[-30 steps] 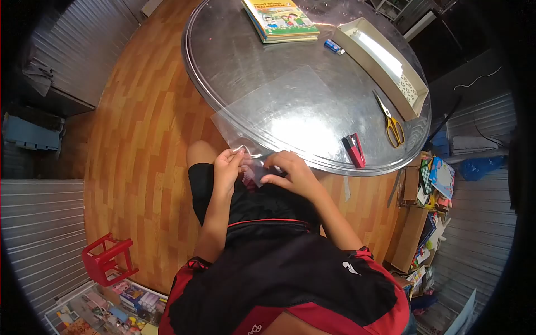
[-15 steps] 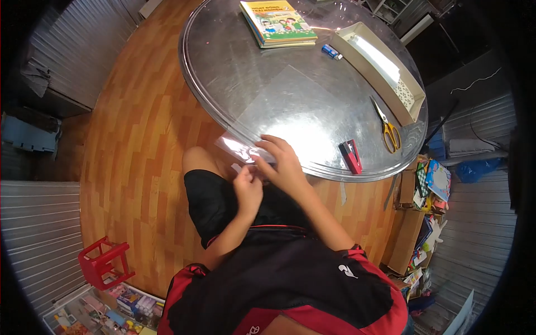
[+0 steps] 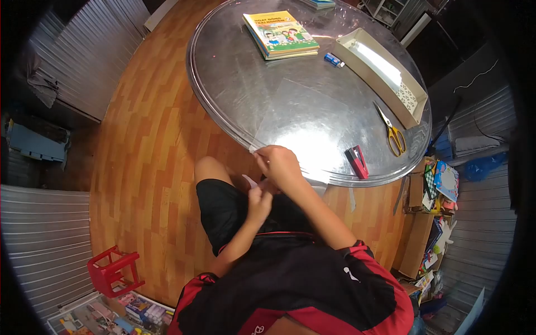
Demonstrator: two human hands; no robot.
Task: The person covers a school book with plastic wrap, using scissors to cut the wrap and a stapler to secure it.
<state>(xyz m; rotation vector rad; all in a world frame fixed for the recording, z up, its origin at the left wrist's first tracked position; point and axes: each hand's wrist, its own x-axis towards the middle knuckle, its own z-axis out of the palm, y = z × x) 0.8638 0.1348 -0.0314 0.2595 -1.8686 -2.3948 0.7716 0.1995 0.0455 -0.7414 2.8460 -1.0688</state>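
Observation:
A clear plastic sheet [image 3: 282, 106] lies over the near part of the round metal table [image 3: 229, 72], its outline faint in the glare. At the table's near edge, my right hand [image 3: 281, 166] is closed, its thumb and fingertips pinched at the sheet's near edge. Lower down, over my lap, my left hand [image 3: 259, 204] is closed around the end of a thin pale strip [image 3: 249, 180], which sticks out past its fingers. A red and black stapler [image 3: 357, 162] lies on the table to the right of my right hand.
Yellow-handled scissors [image 3: 395, 137] lie beside a long cream box [image 3: 374, 70]. Books [image 3: 285, 36] and a small blue eraser-like item [image 3: 333, 60] are farther back. A red stool [image 3: 114, 272] stands on the floor at left; filled cardboard boxes [image 3: 417, 243] stand at right.
My right hand has closed further and shifted slightly down. My left hand has moved a little lower and right, away from the right hand. The sheet's shiny near corner has dropped from view.

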